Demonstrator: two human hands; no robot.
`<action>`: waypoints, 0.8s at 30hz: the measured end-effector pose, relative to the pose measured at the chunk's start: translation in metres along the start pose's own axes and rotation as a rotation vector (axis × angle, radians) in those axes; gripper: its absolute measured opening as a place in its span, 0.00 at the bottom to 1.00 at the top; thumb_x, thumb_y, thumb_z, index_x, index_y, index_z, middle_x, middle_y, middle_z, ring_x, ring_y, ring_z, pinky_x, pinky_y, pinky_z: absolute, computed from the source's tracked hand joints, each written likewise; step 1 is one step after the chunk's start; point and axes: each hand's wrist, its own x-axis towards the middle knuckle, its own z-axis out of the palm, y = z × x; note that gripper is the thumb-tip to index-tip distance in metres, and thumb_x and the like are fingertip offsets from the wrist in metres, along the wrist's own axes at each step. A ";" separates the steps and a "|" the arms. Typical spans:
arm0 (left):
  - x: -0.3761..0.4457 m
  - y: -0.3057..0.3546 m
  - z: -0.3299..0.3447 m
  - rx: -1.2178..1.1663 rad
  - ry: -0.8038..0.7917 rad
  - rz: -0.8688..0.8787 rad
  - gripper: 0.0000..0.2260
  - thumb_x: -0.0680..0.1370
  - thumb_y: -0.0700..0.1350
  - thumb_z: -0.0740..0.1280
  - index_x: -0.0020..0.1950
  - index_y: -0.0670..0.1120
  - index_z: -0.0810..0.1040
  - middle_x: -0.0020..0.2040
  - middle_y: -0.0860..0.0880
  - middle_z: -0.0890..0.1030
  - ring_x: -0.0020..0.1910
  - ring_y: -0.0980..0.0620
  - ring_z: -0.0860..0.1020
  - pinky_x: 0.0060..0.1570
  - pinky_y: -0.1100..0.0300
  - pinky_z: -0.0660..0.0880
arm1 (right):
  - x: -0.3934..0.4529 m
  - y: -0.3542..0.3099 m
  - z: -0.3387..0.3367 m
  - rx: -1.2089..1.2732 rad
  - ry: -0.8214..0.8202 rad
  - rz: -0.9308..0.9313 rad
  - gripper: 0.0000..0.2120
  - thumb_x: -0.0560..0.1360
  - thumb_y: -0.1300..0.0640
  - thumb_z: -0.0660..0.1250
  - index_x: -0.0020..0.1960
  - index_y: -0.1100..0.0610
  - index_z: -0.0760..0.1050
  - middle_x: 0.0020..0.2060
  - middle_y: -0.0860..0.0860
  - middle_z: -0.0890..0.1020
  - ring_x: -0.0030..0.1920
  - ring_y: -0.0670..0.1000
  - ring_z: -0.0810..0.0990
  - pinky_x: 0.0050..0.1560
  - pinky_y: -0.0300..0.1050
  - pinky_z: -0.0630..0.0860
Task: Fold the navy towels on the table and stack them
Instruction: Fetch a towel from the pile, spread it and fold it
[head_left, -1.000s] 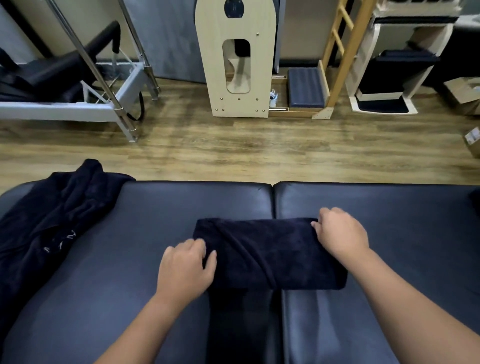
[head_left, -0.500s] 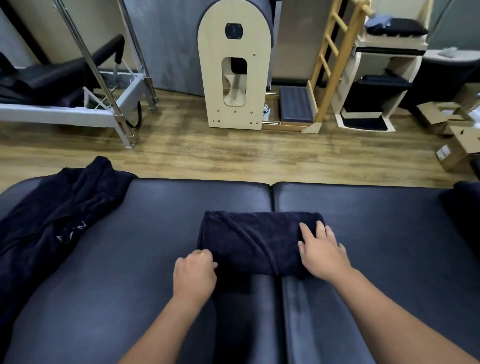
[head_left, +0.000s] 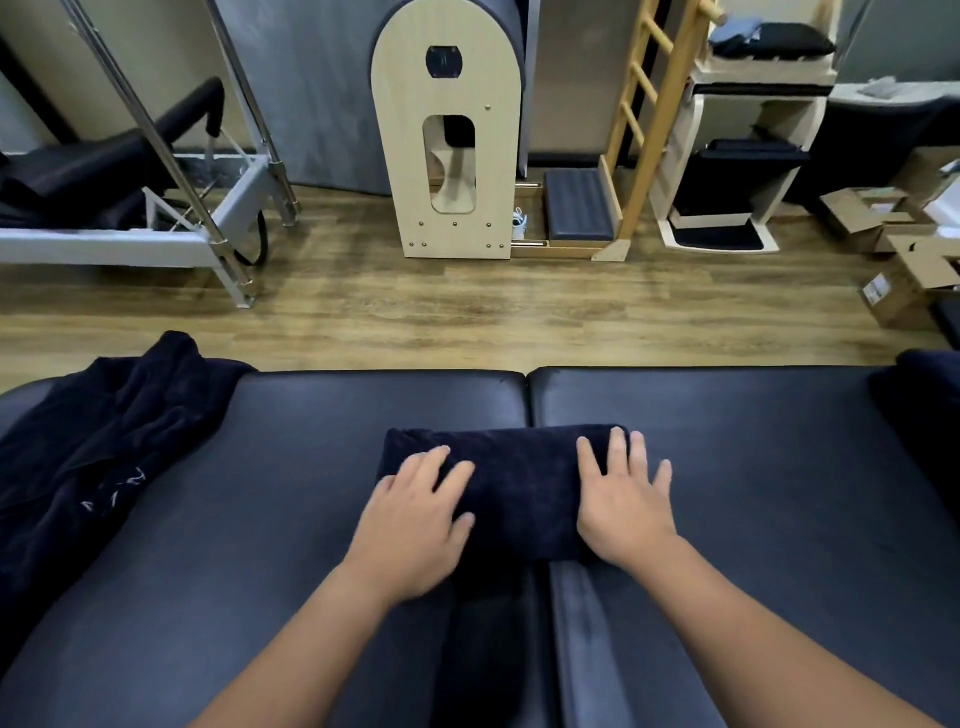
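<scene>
While both hands lie flat on it, the folded navy towel (head_left: 519, 483) sits at the centre of the frame, straddling the seam of the padded surface (head_left: 291, 519). The left hand (head_left: 415, 514) presses its left end with straight, spread fingers (head_left: 460, 473), and the right hand (head_left: 626, 501) presses the right end the same way, fingers extended toward the far edge; neither hand grips the cloth. This towel looks folded into a compact bundle, so what probably remains for it is a final smoothing and a move to the stack. At the left of the frame an unfolded navy towel (head_left: 104, 447) lies crumpled and partly hanging over the surface's edge (pale lettering shows on it), clearly still to be folded. A dark mass (head_left: 924, 400) at the right edge may be the stack, though too little shows to tell.
</scene>
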 end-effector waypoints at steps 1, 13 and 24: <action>0.005 -0.001 0.007 0.018 -0.128 -0.038 0.30 0.81 0.65 0.50 0.81 0.56 0.57 0.82 0.45 0.57 0.79 0.40 0.57 0.73 0.45 0.64 | 0.001 0.000 0.002 -0.007 0.011 -0.024 0.36 0.79 0.57 0.52 0.82 0.52 0.38 0.81 0.61 0.39 0.80 0.65 0.37 0.75 0.71 0.49; 0.034 -0.024 0.028 -0.071 -0.176 -0.389 0.26 0.84 0.60 0.49 0.83 0.58 0.50 0.83 0.48 0.41 0.82 0.44 0.43 0.74 0.43 0.63 | 0.026 0.024 0.002 0.358 0.035 -0.013 0.22 0.84 0.50 0.56 0.75 0.55 0.58 0.82 0.51 0.46 0.81 0.54 0.53 0.62 0.55 0.73; 0.025 -0.024 0.007 -0.569 -0.271 -0.547 0.30 0.79 0.59 0.68 0.79 0.63 0.62 0.75 0.49 0.73 0.75 0.45 0.68 0.71 0.53 0.67 | -0.022 0.024 0.006 0.531 -0.038 0.211 0.31 0.82 0.45 0.60 0.81 0.42 0.52 0.69 0.57 0.69 0.64 0.62 0.75 0.61 0.56 0.74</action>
